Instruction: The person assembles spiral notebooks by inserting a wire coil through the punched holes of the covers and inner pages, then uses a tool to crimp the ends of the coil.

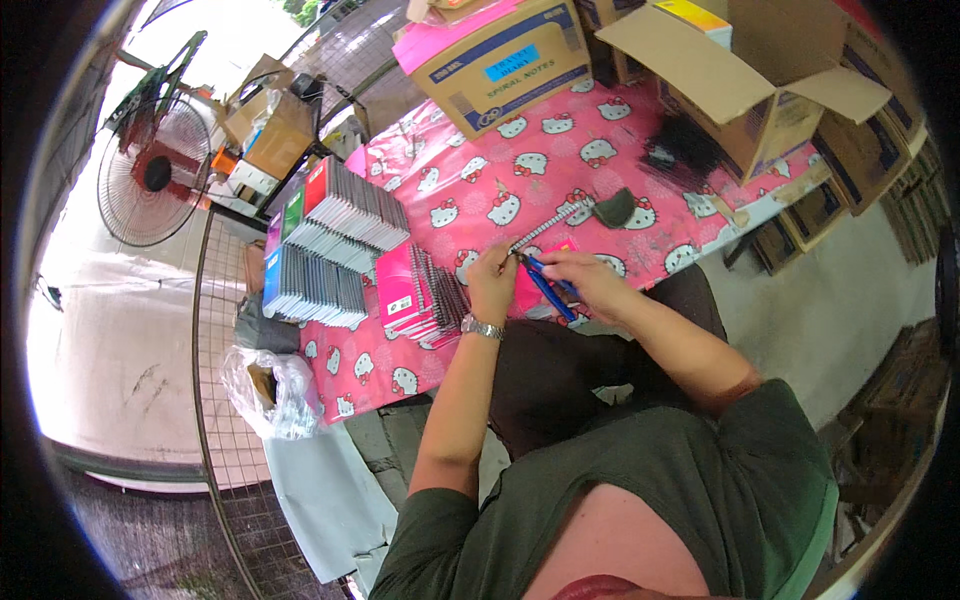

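Blue-handled pliers [549, 292] sit in the closed fingers of the right hand [585, 279], while the left hand [490, 285] pinches the near end of a spiral binding [553, 225] by a bright pink notebook [527, 293]. Near the binding's far end lies a dark green pad [615, 208]; pink notebooks [405, 290] and blue notebooks [312, 285] stand leftward on the cloth-covered bench [555, 180].

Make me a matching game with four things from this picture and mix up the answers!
1. Two-handled tool
2. Watch
3. Tablecloth
4. Open box

A. Pink with white cats
B. At the upper right of the picture
C. Blue, in the right hand
D. Silver, worn on a wrist

Pairs: 1-C, 2-D, 3-A, 4-B
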`<action>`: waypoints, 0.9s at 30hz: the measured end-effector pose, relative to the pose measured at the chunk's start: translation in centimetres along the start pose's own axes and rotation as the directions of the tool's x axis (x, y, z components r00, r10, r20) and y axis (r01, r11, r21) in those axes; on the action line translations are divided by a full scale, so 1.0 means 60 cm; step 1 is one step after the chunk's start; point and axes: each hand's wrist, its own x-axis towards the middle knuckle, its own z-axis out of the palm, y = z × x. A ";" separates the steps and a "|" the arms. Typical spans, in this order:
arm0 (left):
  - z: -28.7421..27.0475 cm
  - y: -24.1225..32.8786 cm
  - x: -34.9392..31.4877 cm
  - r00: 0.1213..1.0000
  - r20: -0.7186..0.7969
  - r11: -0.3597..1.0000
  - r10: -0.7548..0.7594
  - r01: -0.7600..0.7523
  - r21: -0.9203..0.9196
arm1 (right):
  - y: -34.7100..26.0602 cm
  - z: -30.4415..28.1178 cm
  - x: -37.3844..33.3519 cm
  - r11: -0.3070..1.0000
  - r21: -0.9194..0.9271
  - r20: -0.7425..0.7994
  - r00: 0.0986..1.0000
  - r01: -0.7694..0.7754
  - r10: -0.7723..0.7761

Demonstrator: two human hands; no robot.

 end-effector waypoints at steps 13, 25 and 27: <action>-0.240 -0.114 -0.067 0.787 -0.572 0.714 -0.229 0.536 0.451 | 0.142 -0.237 -0.024 0.259 -0.966 -0.126 0.825 0.026 -0.551; 0.079 0.088 -0.013 0.725 0.688 0.797 0.025 -0.429 0.424 | 0.075 -0.457 0.131 -0.126 -0.898 -0.301 0.798 -0.422 -0.522; 0.086 0.067 -0.013 0.689 0.720 0.827 0.076 -0.448 0.341 | 0.063 -0.451 0.125 -0.062 -0.913 -0.323 0.805 -0.404 -0.497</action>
